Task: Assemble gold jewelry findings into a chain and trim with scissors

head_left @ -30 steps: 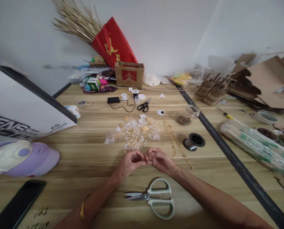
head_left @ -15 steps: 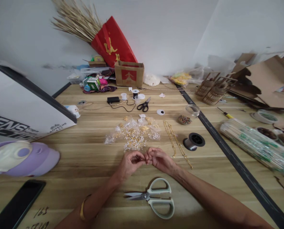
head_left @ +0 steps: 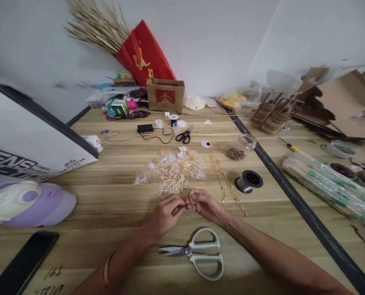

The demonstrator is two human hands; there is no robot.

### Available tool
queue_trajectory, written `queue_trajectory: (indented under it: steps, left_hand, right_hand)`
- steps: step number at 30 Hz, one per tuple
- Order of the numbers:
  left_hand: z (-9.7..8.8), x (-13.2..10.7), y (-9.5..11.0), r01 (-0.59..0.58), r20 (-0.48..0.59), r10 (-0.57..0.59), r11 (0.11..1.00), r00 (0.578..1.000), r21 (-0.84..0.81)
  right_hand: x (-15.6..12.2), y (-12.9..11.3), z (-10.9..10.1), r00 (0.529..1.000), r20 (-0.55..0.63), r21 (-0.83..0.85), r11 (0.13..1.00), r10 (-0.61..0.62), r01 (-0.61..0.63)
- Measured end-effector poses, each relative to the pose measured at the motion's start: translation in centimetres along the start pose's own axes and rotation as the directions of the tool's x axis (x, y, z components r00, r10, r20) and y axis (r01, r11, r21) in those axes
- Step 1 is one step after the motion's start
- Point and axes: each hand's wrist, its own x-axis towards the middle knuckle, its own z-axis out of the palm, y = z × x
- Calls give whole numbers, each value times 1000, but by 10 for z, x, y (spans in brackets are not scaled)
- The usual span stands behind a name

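My left hand (head_left: 168,211) and my right hand (head_left: 204,205) meet fingertip to fingertip over the wooden table (head_left: 133,254). Both are closed in a pinch, and whatever lies between the fingers is too small to make out. Just beyond them spreads a heap of clear and gold beads (head_left: 172,178) with small plastic bags (head_left: 142,176). To the right of my right hand lies a gold chain (head_left: 230,186), with a spool of fine wire (head_left: 248,182) beside it. Nearer to me, pale-handled scissors (head_left: 197,252) lie slightly open, below both hands.
Black-handled scissors (head_left: 185,134), an adapter (head_left: 145,128) and small spools (head_left: 173,119) lie farther back. A tub of mixed beads (head_left: 237,153) stands right of centre. A phone (head_left: 23,262), a purple-and-white object (head_left: 32,203) and a white box (head_left: 32,139) occupy the left; wrapped sticks (head_left: 326,184), the right.
My left hand has turned slightly, its fingers drawn closer together in the pinch. My right hand stays almost in place, and the things on the table look the same.
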Motion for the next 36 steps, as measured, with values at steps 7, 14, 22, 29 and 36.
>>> queue_trajectory:
  steps: [7,14,22,29,36]
  left_hand:
    - [-2,-3,-3,-72,77,63,990,995,123]
    - [-3,1,3,13,40,-13,1000,999,14]
    - [-2,1,-1,118,16,-118,993,993,32]
    - [2,0,-5,76,31,-84,977,996,198]
    - [4,0,-6,0,16,-4,974,1000,227]
  right_hand:
    - [0,0,0,1000,14,-24,1000,-11,11]
    - [0,0,-1,1000,22,-31,1000,2,-1]
    - [0,1,1,1000,26,-46,999,12,-11]
    - [0,5,-1,999,21,-52,998,33,-32]
    - [0,5,0,997,28,-56,996,74,-73]
